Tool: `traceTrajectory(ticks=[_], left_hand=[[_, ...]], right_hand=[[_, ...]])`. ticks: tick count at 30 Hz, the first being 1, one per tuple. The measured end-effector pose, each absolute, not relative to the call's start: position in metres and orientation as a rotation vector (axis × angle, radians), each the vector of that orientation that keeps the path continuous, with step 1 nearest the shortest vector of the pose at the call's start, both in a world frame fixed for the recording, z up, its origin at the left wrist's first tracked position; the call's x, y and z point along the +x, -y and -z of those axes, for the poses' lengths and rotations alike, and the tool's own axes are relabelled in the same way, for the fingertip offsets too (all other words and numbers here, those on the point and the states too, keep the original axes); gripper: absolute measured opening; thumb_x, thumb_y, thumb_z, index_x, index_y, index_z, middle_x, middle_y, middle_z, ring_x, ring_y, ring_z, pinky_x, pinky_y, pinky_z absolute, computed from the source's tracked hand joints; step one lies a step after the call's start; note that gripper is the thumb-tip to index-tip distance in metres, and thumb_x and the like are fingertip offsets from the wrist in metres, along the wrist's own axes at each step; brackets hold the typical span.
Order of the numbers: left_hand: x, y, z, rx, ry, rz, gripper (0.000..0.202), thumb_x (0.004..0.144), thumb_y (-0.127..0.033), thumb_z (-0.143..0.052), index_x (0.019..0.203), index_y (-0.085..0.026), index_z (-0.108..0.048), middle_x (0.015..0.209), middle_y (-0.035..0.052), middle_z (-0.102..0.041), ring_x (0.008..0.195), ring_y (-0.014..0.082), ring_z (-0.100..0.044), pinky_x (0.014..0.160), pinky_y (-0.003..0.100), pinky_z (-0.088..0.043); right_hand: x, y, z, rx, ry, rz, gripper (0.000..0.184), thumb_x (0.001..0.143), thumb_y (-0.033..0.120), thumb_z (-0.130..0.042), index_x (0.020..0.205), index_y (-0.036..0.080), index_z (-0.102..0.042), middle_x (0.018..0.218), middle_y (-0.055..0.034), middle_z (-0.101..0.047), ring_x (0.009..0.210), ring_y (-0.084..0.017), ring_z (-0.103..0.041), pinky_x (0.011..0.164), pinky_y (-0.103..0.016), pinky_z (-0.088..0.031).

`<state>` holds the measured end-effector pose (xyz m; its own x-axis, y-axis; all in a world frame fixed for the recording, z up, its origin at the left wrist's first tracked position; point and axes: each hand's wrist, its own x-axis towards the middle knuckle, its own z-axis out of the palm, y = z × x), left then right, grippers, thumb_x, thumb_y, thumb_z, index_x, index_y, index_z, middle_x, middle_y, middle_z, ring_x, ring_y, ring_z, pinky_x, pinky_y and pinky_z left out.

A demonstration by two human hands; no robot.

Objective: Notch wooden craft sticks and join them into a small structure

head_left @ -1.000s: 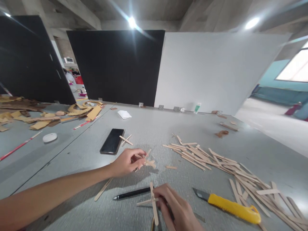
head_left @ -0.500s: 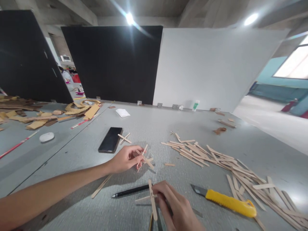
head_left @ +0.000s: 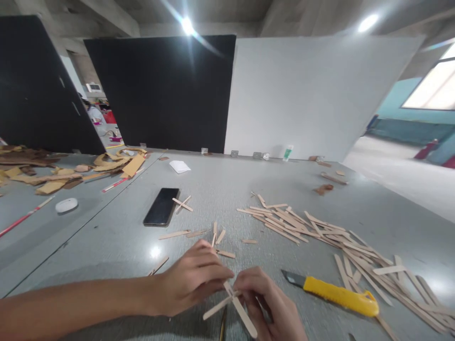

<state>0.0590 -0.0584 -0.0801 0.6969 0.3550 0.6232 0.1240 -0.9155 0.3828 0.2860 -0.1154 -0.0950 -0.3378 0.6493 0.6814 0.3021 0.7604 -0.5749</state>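
Note:
Both my hands meet low in the view over a cross of two wooden craft sticks (head_left: 231,307). My left hand (head_left: 192,282) pinches the cross from the left, fingers closed on its upper arm. My right hand (head_left: 270,308) holds it from the right, fingers curled around the joint. The cross hangs just above the grey table (head_left: 220,189). A few loose stick pieces (head_left: 216,237) lie on the table just beyond my hands. A dark pen tip (head_left: 223,329) shows under the cross.
A yellow utility knife (head_left: 334,294) lies to the right of my hands. A big scatter of craft sticks (head_left: 320,232) spreads right. A black phone (head_left: 161,213) with a small stick cross (head_left: 183,204) lies ahead left. Cardboard scraps (head_left: 71,170) and a white puck (head_left: 66,204) sit far left.
My left hand let go of the small stick pieces, which now lie on the table, and moved back to join my right hand on the stick cross. The cross has tilted.

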Motion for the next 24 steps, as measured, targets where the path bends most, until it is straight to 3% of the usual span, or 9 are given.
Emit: traceTrajectory(ticks=[3, 5, 10, 14, 18, 20, 22, 24], left_hand=[[0.054, 0.059, 0.082, 2.839, -0.339, -1.203, 0.03, 0.11, -0.014, -0.046, 0.137, -0.011, -0.06, 0.097, 0.0103, -0.078, 0.08, 0.0211, -0.065, 0.078, 0.037, -0.047], [0.049, 0.059, 0.087, 2.939, -0.386, -1.256, 0.04, 0.108, -0.012, -0.046, 0.147, -0.011, -0.054, 0.095, 0.0098, -0.079, 0.076, 0.0219, -0.064, 0.074, 0.037, -0.045], [0.042, 0.06, 0.105, 3.031, -0.427, -1.201, 0.063, 0.104, -0.011, -0.048, 0.165, -0.014, -0.036, 0.097, 0.0118, -0.08, 0.072, 0.0254, -0.065, 0.066, 0.041, -0.044], [0.042, 0.061, 0.105, 3.068, -0.408, -1.241, 0.066, 0.101, -0.012, -0.057, 0.165, -0.014, -0.04, 0.089, 0.0095, -0.077, 0.069, 0.0244, -0.062, 0.064, 0.039, -0.046], [0.051, 0.065, 0.089, 2.576, -0.425, -1.203, 0.06, 0.106, -0.045, -0.056, 0.158, -0.014, -0.05, 0.096, 0.0127, -0.075, 0.083, 0.0261, -0.065, 0.078, 0.041, -0.052], [0.057, 0.066, 0.083, 2.075, -0.614, -0.979, 0.047, 0.112, -0.039, -0.044, 0.15, -0.017, -0.06, 0.108, 0.0129, -0.074, 0.091, 0.0217, -0.066, 0.082, 0.036, -0.052], [0.062, 0.065, 0.08, 1.635, -0.653, -0.761, 0.038, 0.107, -0.044, -0.058, 0.13, -0.017, -0.073, 0.094, 0.007, -0.071, 0.072, 0.0138, -0.059, 0.067, 0.026, -0.047], [0.066, 0.063, 0.082, 1.466, -0.608, -0.656, 0.038, 0.097, -0.05, -0.072, 0.116, -0.016, -0.073, 0.08, 0.0014, -0.066, 0.061, 0.0103, -0.054, 0.058, 0.022, -0.043]], right_hand=[[0.287, 0.115, 0.097, -0.729, 1.973, -0.362, 0.031, 0.107, 0.007, -0.039, 0.125, 0.025, -0.056, 0.114, -0.0089, -0.069, 0.106, -0.018, -0.07, 0.093, -0.023, -0.056], [0.29, 0.116, 0.096, -0.796, 1.941, -0.356, 0.03, 0.111, 0.012, -0.035, 0.127, 0.024, -0.056, 0.118, -0.0109, -0.067, 0.109, -0.02, -0.069, 0.094, -0.026, -0.056], [0.295, 0.123, 0.091, -1.002, 1.765, -0.583, 0.033, 0.116, 0.038, -0.03, 0.12, 0.025, -0.06, 0.094, -0.006, -0.068, 0.082, -0.021, -0.066, 0.077, -0.03, -0.057], [0.29, 0.124, 0.093, -1.057, 1.803, -0.866, 0.035, 0.113, 0.051, -0.04, 0.106, 0.023, -0.061, 0.076, -0.0025, -0.066, 0.062, -0.017, -0.061, 0.057, -0.026, -0.051], [0.284, 0.122, 0.094, -1.106, 1.676, -1.203, 0.044, 0.11, 0.062, -0.044, 0.098, 0.023, -0.058, 0.066, 0.0028, -0.06, 0.051, -0.012, -0.054, 0.05, -0.022, -0.043], [0.283, 0.119, 0.091, -1.08, 1.619, -1.359, 0.048, 0.107, 0.068, -0.046, 0.099, 0.022, -0.056, 0.067, 0.0045, -0.058, 0.049, -0.009, -0.05, 0.049, -0.021, -0.04], [0.285, 0.116, 0.088, -1.044, 1.588, -1.513, 0.05, 0.105, 0.07, -0.049, 0.098, 0.021, -0.056, 0.067, 0.0063, -0.055, 0.049, -0.007, -0.044, 0.047, -0.019, -0.034], [0.287, 0.113, 0.084, -1.002, 1.581, -1.63, 0.05, 0.105, 0.069, -0.052, 0.098, 0.02, -0.056, 0.067, 0.0069, -0.054, 0.05, -0.006, -0.042, 0.047, -0.017, -0.031]])
